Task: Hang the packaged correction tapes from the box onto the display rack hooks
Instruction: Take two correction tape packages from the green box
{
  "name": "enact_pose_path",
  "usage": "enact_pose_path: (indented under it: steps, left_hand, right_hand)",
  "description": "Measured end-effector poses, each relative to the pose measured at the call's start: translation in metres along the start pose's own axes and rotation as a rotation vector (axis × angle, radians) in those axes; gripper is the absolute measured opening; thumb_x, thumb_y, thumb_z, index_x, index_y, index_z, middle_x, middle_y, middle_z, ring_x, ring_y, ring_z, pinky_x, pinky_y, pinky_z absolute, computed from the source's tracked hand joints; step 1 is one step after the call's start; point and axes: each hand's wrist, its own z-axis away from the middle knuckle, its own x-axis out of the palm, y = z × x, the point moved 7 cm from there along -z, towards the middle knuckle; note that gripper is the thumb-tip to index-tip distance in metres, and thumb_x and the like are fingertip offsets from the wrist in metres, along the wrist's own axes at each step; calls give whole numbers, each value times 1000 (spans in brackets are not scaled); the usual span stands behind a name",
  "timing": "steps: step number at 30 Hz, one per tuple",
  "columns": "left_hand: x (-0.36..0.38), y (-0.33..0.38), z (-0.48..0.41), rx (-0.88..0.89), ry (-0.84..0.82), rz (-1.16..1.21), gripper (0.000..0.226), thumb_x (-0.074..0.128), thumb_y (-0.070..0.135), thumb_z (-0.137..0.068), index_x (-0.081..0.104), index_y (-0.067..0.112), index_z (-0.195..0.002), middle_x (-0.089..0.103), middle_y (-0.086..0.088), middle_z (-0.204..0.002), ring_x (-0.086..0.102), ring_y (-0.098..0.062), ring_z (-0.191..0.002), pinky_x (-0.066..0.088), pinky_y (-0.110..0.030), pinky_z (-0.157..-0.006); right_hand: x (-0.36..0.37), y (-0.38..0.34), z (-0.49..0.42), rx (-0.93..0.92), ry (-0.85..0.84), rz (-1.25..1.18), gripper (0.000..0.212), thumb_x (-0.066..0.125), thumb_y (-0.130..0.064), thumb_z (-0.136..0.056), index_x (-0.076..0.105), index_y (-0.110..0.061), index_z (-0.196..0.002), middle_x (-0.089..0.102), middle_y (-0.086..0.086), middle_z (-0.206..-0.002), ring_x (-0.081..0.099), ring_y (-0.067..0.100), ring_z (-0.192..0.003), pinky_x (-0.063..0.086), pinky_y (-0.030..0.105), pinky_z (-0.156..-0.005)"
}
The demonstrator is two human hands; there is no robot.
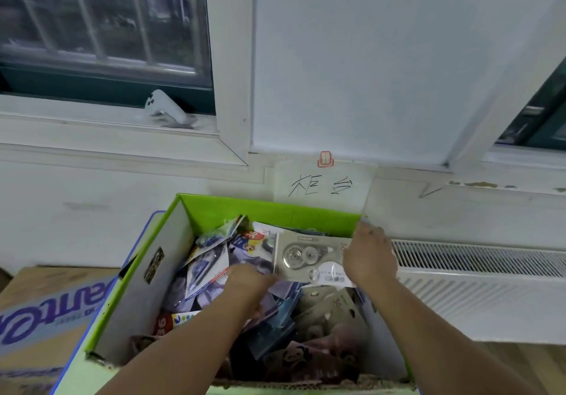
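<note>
An open box with green rims (269,209) stands below me, filled with several packaged stationery items. On top near its far right lies a packaged correction tape (306,257), grey card with a clear blister. My right hand (369,255) holds the pack's right end, fingers reaching toward the box's far wall. My left hand (248,280) grips the pack's lower left edge, knuckles up, amid the other packs. No display rack or hooks are in view.
A brown carton with blue lettering (39,312) sits left of the box. A white radiator grille (477,260) runs along the right. A white sheet with handwriting (321,185) is taped to the wall behind. A white phone (167,107) leans on the window sill.
</note>
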Motion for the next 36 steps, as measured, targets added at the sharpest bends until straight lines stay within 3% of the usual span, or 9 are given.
enact_pose_path:
  steps: [5, 10, 14, 16, 20, 23, 30, 33, 36]
  left_hand:
    - [2, -8, -16, -58, 32, 177, 27, 71, 23, -83, 56, 1, -84, 55, -13, -67, 57, -28, -61, 53, -36, -60]
    - [-13, 15, -18, 192, 268, -55, 37, 59, 15, -86, 42, 5, -117, 59, -15, -102, 59, -32, -91, 47, -35, -73]
    - [10, 53, -7, 577, 172, -548, 51, 63, 23, -83, 45, 26, -131, 44, -6, -129, 38, -28, -120, 35, -34, -98]
    - [22, 56, -6, 596, 37, -663, 35, 56, 26, -84, 59, 25, -119, 55, -4, -126, 46, -26, -116, 40, -32, -96]
    - [11, 59, 8, 540, -64, -324, 20, 49, 21, -95, 57, 17, -78, 62, -3, -80, 56, -16, -73, 40, -18, -59]
    - [-28, 52, 8, 464, 155, -105, 27, 44, 19, -100, 57, 10, -77, 65, -19, -90, 53, -23, -74, 35, -26, -63]
    - [-89, 26, 8, 294, 387, 185, 32, 39, 16, -102, 60, -7, -109, 62, -28, -106, 53, -30, -81, 33, -26, -69]
    - [-84, 22, 8, 286, 360, 225, 32, 40, 18, -101, 60, -7, -108, 61, -28, -98, 48, -25, -72, 33, -26, -67]
    - [-79, 24, 10, 304, 343, 221, 29, 41, 18, -101, 61, -3, -95, 58, -20, -82, 45, -23, -70, 34, -26, -66]
  right_hand:
    - [9, -18, 3, -82, 4, 31, 34, 46, -24, -95, 42, -6, -124, 43, 16, -132, 38, 32, -124, 37, 38, -99]
    - [23, -12, 2, -25, -128, 50, 70, 59, -55, -85, 40, -3, -128, 42, 18, -131, 39, 34, -126, 38, 39, -100]
    - [29, -15, -3, -135, -244, -132, 17, 53, -19, -94, 63, -10, -104, 61, 7, -99, 58, 26, -96, 42, 26, -68]
    - [21, -26, -4, -222, -220, -276, 20, 47, -12, -97, 64, -14, -108, 58, 2, -101, 54, 19, -91, 35, 23, -59]
    - [1, -49, -3, -301, -92, -545, 22, 48, -7, -96, 64, -11, -111, 63, 5, -107, 56, 18, -95, 37, 21, -67]
    - [-5, -42, -1, -137, 51, -603, 25, 45, -15, -99, 59, -7, -118, 65, 10, -114, 58, 26, -107, 40, 24, -82]
    - [62, -6, 39, -236, -515, 625, 38, 52, -9, -91, 54, -12, -129, 55, 7, -133, 54, 27, -121, 47, 38, -92]
    - [61, 6, 33, -163, -556, 529, 37, 54, -6, -89, 56, -9, -126, 59, 7, -123, 53, 28, -122, 45, 34, -92]
    - [45, -10, 14, -230, -520, 148, 10, 58, -5, -88, 58, -14, -89, 54, 4, -86, 60, 25, -101, 41, 22, -65]
